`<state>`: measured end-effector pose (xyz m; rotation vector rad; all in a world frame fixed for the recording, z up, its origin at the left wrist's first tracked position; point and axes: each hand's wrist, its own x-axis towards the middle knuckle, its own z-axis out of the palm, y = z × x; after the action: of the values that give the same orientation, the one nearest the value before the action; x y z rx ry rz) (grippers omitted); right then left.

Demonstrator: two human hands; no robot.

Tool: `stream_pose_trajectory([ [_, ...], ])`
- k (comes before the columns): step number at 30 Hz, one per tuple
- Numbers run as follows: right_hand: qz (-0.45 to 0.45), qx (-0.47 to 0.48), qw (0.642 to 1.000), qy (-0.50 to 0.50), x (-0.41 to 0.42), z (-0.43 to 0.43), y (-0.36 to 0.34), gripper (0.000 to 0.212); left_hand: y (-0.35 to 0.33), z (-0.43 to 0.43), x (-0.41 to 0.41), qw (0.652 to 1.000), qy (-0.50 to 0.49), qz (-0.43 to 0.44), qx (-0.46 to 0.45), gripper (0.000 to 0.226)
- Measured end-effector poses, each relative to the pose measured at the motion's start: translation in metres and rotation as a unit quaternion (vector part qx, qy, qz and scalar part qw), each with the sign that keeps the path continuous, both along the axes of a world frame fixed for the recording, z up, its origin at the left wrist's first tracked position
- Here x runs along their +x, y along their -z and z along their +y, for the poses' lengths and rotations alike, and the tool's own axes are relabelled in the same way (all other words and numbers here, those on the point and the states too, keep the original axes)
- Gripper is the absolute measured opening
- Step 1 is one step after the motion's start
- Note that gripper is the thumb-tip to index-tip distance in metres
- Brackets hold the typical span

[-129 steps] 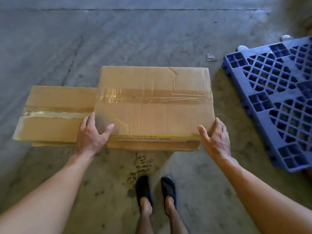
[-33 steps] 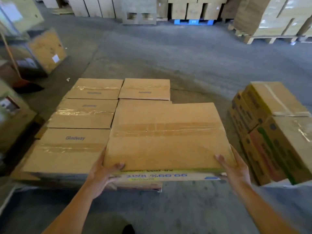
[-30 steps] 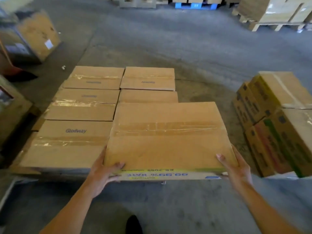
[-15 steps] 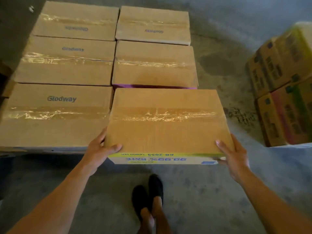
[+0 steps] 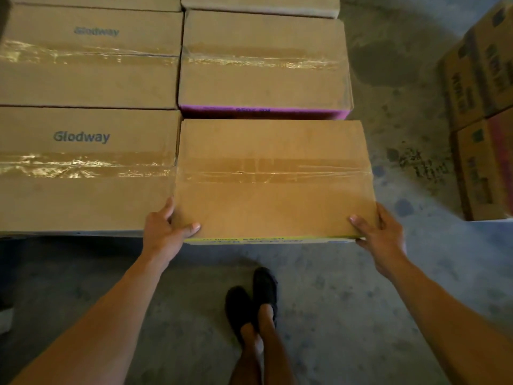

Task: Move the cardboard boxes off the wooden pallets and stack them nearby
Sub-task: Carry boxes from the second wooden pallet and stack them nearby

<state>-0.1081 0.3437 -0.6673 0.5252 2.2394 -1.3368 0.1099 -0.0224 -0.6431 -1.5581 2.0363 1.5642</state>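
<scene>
I hold a taped brown cardboard box (image 5: 273, 179) with a yellow-edged front face, low at the near right corner of a block of boxes. My left hand (image 5: 163, 232) grips its near left corner, thumb on top. My right hand (image 5: 380, 234) grips its near right corner. A box with a purple front edge (image 5: 263, 65) lies just behind it. A "Glodway" box (image 5: 83, 168) touches its left side, with another Glodway box (image 5: 88, 56) behind that. Whatever lies under the boxes is hidden.
A stack of printed cartons (image 5: 483, 115) stands on the concrete floor (image 5: 402, 87) to the right, with a strip of bare floor between it and the held box. My feet in black shoes (image 5: 252, 301) are just in front of the box.
The box has come down and forward into the gap beside the Glodway box and in front of the purple-edged one. My view has tilted further down and closer.
</scene>
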Motion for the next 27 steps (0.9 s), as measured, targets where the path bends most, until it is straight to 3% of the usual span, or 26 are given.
stream_pose_trajectory([
  [7,0.014,0.027,0.999,-0.037,-0.013,-0.012,0.004,0.105,0.019,0.006,-0.01,0.992,-0.024,-0.028,-0.121,0.097],
  [11,0.006,0.021,0.999,-0.043,-0.015,-0.014,0.006,0.092,0.021,0.004,-0.016,0.99,-0.036,-0.03,-0.135,0.094],
  [18,-0.001,0.063,0.996,-0.062,-0.025,-0.015,0.014,0.114,0.034,0.003,-0.019,0.987,-0.031,-0.054,-0.15,0.093],
  [27,0.009,0.107,0.99,-0.089,-0.02,-0.014,0.013,0.104,0.048,0.002,-0.011,0.981,0.01,-0.069,-0.183,0.097],
])
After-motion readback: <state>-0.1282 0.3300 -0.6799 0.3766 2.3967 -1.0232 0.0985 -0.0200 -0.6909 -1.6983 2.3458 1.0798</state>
